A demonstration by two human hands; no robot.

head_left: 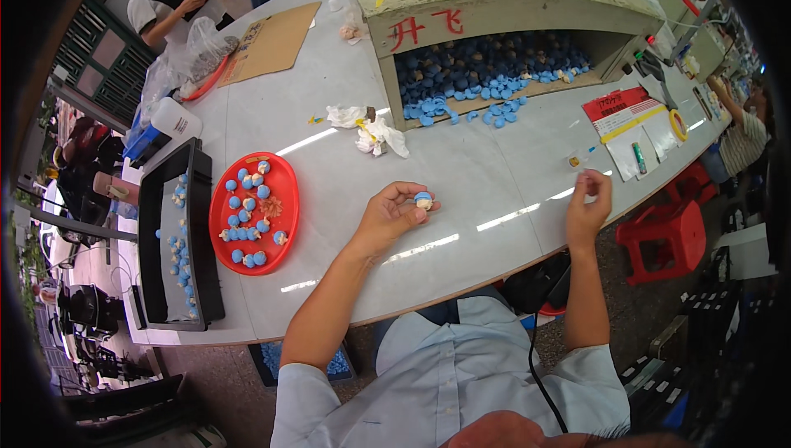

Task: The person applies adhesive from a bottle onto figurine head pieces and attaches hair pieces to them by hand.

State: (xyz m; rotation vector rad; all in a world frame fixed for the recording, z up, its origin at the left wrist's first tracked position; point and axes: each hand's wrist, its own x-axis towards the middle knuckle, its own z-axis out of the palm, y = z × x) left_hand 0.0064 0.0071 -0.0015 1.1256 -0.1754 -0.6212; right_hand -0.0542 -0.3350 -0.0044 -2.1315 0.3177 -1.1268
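My left hand (390,219) is closed, pinching a small round blue-and-cream piece (423,200), like a tiny doll's head, between thumb and fingers over the table. To the right, my right hand (588,205) hovers at the table's front edge with its fingertips pressed together. What they hold, if anything, is too small to make out. Just beyond those fingertips lies a small yellowish item (574,161) beside a blue-tipped bit. More blue-and-cream pieces (244,217) sit spaced out on a round red plate (291,238), left of my left hand.
A black tray (210,283) with similar pieces stands beyond the plate. At the back, an open-fronted box (494,3) is heaped with blue shells (486,77). Crumpled tissue (381,137), cardboard (270,43), papers with yellow tape (677,124), and a green tube (639,158) lie around. Other people stand nearby.
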